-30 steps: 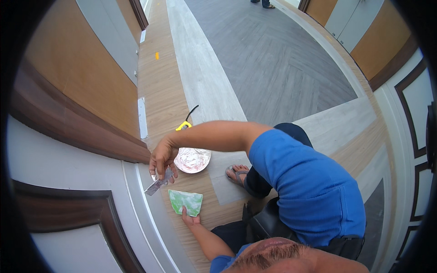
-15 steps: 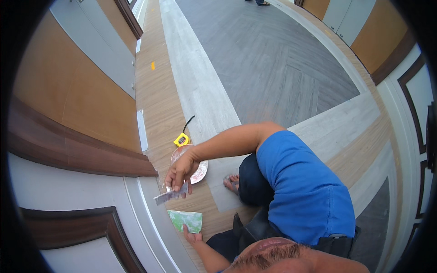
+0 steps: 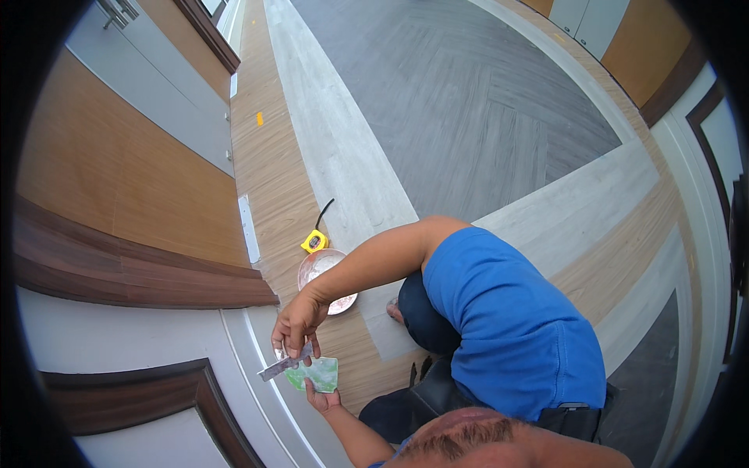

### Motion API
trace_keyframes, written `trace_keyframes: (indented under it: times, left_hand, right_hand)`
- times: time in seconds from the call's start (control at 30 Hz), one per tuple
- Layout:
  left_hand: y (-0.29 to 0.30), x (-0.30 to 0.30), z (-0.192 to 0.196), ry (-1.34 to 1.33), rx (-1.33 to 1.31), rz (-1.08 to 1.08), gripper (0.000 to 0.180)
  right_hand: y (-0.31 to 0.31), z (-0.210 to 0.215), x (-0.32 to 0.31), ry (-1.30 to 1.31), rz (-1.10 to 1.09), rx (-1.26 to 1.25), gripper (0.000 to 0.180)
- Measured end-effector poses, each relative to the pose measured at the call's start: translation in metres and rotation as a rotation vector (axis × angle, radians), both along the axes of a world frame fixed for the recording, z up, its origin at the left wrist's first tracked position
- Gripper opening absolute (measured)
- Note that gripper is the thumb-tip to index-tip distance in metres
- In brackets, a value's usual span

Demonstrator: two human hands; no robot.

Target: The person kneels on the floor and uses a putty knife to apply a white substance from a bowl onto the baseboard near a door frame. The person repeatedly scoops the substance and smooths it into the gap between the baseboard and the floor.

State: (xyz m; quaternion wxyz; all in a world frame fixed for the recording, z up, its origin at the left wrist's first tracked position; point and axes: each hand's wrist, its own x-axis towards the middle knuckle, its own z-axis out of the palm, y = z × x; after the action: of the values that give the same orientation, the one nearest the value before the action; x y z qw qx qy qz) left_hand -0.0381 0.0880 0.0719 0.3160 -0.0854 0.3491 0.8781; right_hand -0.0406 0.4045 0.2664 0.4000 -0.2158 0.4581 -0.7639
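My left hand (image 3: 322,398) grips a small green flat plate (image 3: 320,377) from below; whitish paste is smeared over its face. Above it, my right hand (image 3: 299,320) pinches a thin grey scraper (image 3: 274,369), its edge pointing left toward the white wall trim. The scraper lies over the plate's upper left edge in this view; whether they touch I cannot tell. Just behind my right forearm sits a round bowl (image 3: 346,304) with pinkish-white residue, partly hidden by the arm. A yellow tape measure (image 3: 314,241) with a black strap rests on the floor beyond it.
On the left run a white panelled wall (image 3: 148,327), a dark wood door frame (image 3: 140,273) and brown-and-grey doors (image 3: 133,156). Wood-look planks (image 3: 273,168) border a grey herringbone floor (image 3: 468,101). My bent knee (image 3: 425,312) is close to the bowl.
My right hand has come down and slightly left with the scraper, bringing it over the green plate's edge. The plate has shifted slightly left. A foot at the far top is out of view now.
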Motion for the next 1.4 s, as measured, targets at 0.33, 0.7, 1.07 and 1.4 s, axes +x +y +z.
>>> trace_keyframes:
  times: [0.33, 0.7, 1.07, 1.4]
  left_hand:
    - [-0.014, 0.002, -0.035, -0.112, -0.021, 0.046, 0.058]
    - [-0.024, -0.012, -0.076, -0.149, -0.105, -0.014, 0.059]
    - [-0.028, 0.004, -0.073, -0.278, -0.169, 0.065, 0.059]
    - [-0.033, 0.006, -0.064, -0.279, -0.057, 0.037, 0.059]
  right_hand:
    - [0.003, -0.004, -0.006, 0.021, -0.056, 0.009, 0.043]
    - [0.031, -0.018, 0.007, -0.059, -0.195, 0.067, 0.042]
    - [0.069, -0.008, 0.014, -0.063, -0.229, 0.084, 0.040]
    - [0.072, -0.026, 0.015, -0.338, -0.226, -0.037, 0.039]
